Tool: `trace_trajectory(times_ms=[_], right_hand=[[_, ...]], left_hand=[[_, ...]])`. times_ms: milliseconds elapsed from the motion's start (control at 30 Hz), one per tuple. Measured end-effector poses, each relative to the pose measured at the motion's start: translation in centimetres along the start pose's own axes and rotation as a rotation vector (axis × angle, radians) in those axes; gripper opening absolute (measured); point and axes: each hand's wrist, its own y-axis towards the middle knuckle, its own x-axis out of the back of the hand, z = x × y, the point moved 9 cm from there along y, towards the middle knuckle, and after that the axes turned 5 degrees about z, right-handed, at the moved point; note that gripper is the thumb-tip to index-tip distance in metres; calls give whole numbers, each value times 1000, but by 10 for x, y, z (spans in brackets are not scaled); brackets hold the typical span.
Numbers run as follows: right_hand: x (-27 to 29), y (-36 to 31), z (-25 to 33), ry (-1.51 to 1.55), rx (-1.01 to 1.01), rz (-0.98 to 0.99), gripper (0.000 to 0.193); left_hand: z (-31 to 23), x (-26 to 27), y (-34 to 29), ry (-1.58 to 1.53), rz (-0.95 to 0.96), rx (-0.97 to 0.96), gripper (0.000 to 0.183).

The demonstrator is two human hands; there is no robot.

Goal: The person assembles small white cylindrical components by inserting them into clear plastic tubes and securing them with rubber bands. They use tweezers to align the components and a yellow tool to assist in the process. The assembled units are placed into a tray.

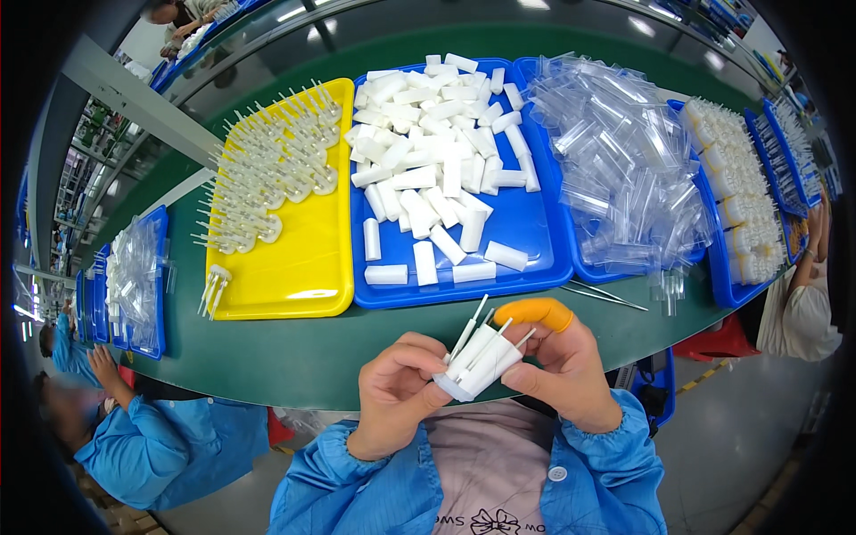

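Observation:
In front of my chest, both hands hold a white part with thin rods (481,358), tilted with its rods pointing up and away. Its round translucent base rests in the fingers of my left hand (399,385), which is closed on it. My right hand (568,370) grips the other side, thumb against the white body. An orange finger cot (538,312) covers its index finger, which curls over by the rod tips. White blocks sit among the rods. A similar rodded piece (214,290) lies at the near left corner of the yellow tray (308,299).
Many rodded pieces (267,174) stand in the yellow tray. Beside it, a blue tray (560,267) holds white blocks (428,160); another holds clear plastic sleeves (624,160). Tweezers (602,294) lie on the green table (267,357). A blue tray of white parts (740,196) stands right. Co-workers sit on both sides.

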Motion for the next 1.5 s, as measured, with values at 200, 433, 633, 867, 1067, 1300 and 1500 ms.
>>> trace_trajectory(times_ms=[200, 433, 633, 867, 1067, 1300, 1500], right_hand=[[8, 6, 4, -145, 23, 18, 45], [27, 46, 40, -1329, 378, -165, 34], [33, 84, 21, -1444, 152, 39, 26], [15, 76, 23, -1702, 287, -45, 18], [28, 51, 52, -1124, 301, -246, 19], [40, 48, 25, -204, -26, -36, 23], [36, 50, 24, -189, 23, -67, 23]], left_hand=[[-1, 12, -3, 72, -55, -15, 22], [-4, 23, 0, 120, -159, -1, 22], [-9, 24, -1, 120, -194, -24, 22], [-9, 31, -5, 199, -181, -70, 17], [-19, 20, -7, 359, -108, -122, 14], [-38, -7, -4, 670, 24, -261, 17], [-42, -20, -2, 843, 86, -308, 22]])
